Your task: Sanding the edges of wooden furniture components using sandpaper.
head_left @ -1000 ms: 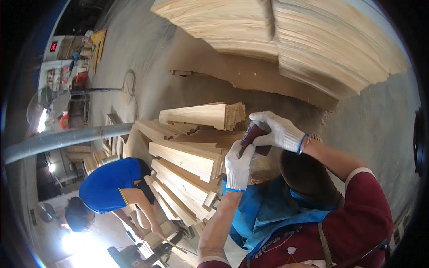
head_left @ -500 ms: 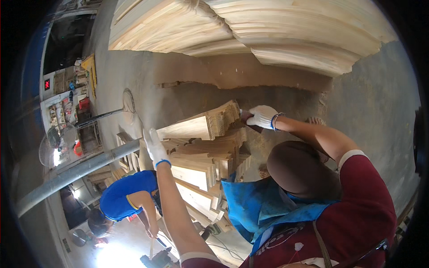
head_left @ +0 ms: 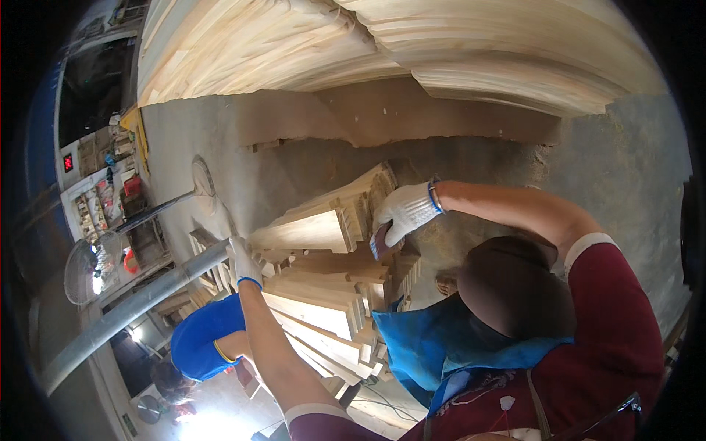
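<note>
Reaching across a stack of pale wooden boards (head_left: 323, 294), you work with both hands in white gloves. Your right hand (head_left: 404, 213) is closed around a small dark tool (head_left: 380, 242), its fingers wrapped over the top, and presses it against the end of the topmost bundle of boards (head_left: 316, 228), which lies tilted on the pile. What kind of tool it is cannot be told; most of it is hidden under the glove. Your left hand (head_left: 245, 263) rests at the far left edge of the stack, just below that top bundle, fingers curled loosely on the wood and holding nothing that shows.

The stack stands between your two arms, its boards laid in uneven layers with cut ends facing you. A blue apron (head_left: 434, 345) hangs from your front just right of the pile. Above, a much larger heap of long light planks (head_left: 382, 51) fills the top of the view over a bare concrete floor (head_left: 625, 162).

To the lower left, another person in a blue shirt (head_left: 202, 342) bends low near the base of the stack. A grey metal pipe (head_left: 125, 316) runs diagonally past that person, and a round fan (head_left: 82, 268) stands near cluttered shelves (head_left: 103, 198) at the far left.
</note>
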`<state>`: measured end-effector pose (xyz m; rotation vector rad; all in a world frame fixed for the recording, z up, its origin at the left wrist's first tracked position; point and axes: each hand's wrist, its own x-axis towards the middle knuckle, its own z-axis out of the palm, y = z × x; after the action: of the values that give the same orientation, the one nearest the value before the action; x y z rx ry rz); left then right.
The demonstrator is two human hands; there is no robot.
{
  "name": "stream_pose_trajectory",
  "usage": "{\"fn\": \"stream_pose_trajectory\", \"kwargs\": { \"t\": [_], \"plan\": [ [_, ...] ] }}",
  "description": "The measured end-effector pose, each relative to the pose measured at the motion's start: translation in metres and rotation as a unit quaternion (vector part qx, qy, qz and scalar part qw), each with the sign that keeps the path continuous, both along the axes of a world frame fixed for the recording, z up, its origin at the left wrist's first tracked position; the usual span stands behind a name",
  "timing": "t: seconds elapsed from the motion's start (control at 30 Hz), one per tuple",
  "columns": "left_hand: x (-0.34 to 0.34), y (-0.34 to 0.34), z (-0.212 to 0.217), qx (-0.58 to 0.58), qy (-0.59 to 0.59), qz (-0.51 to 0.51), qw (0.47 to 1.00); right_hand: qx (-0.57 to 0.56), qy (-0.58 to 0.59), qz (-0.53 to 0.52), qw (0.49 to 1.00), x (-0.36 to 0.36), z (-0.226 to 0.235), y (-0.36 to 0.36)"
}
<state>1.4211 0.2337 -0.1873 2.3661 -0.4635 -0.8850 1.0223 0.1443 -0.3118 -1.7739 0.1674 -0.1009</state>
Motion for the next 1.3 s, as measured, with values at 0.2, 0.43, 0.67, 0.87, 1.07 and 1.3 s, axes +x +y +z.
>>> {"fn": "stream_pose_trajectory", "kwargs": {
  "t": [0.2,0.43,0.67,0.87,1.07,1.3],
  "plan": [
    [-0.007,-0.006,-0.014,-0.051,0.082,0.028,0.995,0.041,-0.008,0.001,0.999,0.03,0.015,-0.009],
    [-0.011,-0.006,-0.014,-0.056,0.088,0.012,0.994,0.004,-0.028,-0.071,0.997,0.036,0.014,-0.005],
    [-0.01,0.001,-0.014,-0.017,0.051,-0.004,0.999,-0.022,-0.039,-0.121,0.992,0.032,0.009,0.017],
    [0.024,0.015,0.019,-0.086,-0.214,-0.141,0.963,0.207,-0.072,-0.156,0.963,0.01,-0.025,0.036],
    [-0.148,-0.013,0.036,0.144,-0.428,-0.567,0.689,0.278,0.097,-0.403,0.866,-0.034,-0.027,0.025],
    [-0.182,-0.037,0.022,0.226,-0.422,-0.63,0.612,-0.061,-0.006,-0.518,0.853,0.009,-0.014,0.026]
  ]
}}
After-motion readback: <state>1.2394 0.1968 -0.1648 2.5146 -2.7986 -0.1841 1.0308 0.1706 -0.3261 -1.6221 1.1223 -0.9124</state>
